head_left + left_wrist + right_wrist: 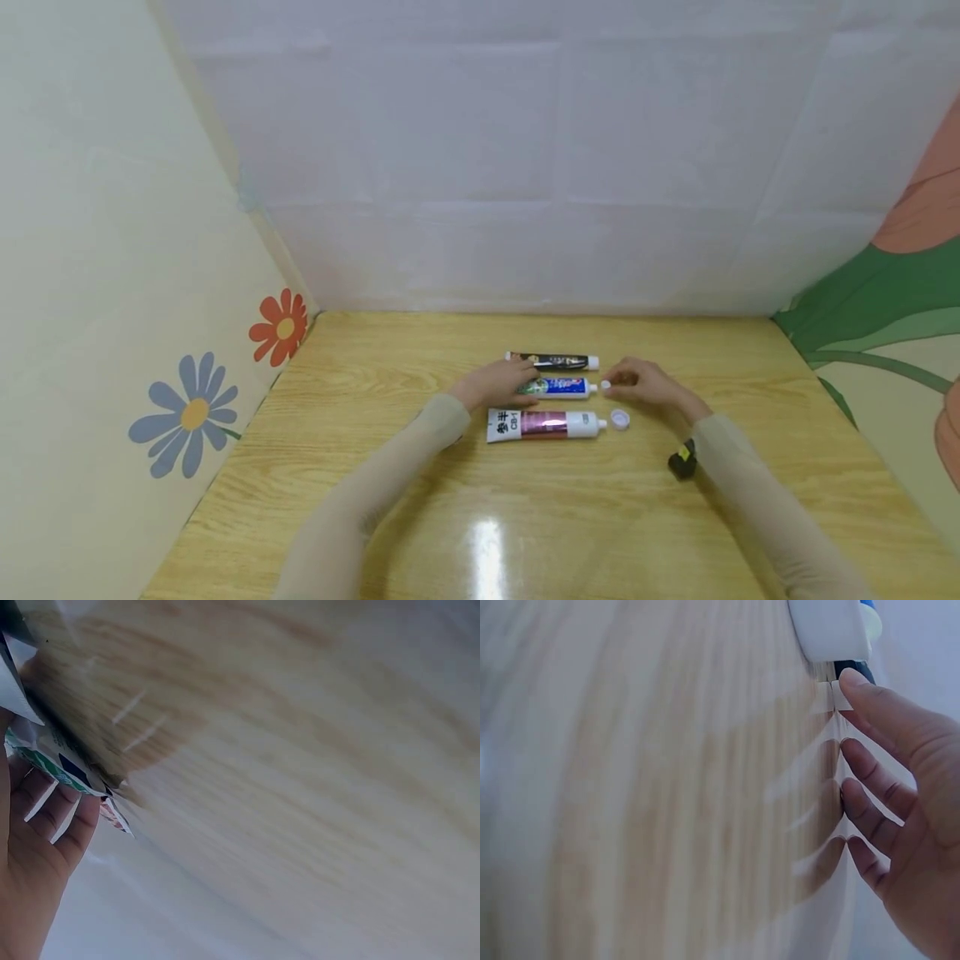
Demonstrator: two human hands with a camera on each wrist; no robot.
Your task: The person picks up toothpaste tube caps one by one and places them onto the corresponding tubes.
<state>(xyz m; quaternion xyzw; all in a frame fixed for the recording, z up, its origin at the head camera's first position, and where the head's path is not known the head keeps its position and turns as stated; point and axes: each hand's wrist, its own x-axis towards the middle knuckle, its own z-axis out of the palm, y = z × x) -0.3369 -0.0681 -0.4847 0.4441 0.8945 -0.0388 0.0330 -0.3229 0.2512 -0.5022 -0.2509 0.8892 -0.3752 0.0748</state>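
Three toothpaste tubes lie side by side with their necks to the right. My left hand (495, 383) grips the blue-and-green toothpaste tube (566, 387), the middle one; in the left wrist view its fingers (46, 814) curl along the tube (67, 761). At that tube's bare neck, my right hand (647, 385) pinches a small white cap (606, 385), slightly apart from the nozzle. The right wrist view shows the cap (841, 696) at thumb and forefinger. Behind lies a black toothpaste tube (562, 362) with its white cap on.
Nearer me lies a white-and-pink toothpaste tube (547, 424), uncapped, with a round white cap (619, 418) beside its nozzle. A small black object (682, 460) with a yellow mark sits by my right sleeve. The wooden table (375, 358) meets a white-covered wall behind.
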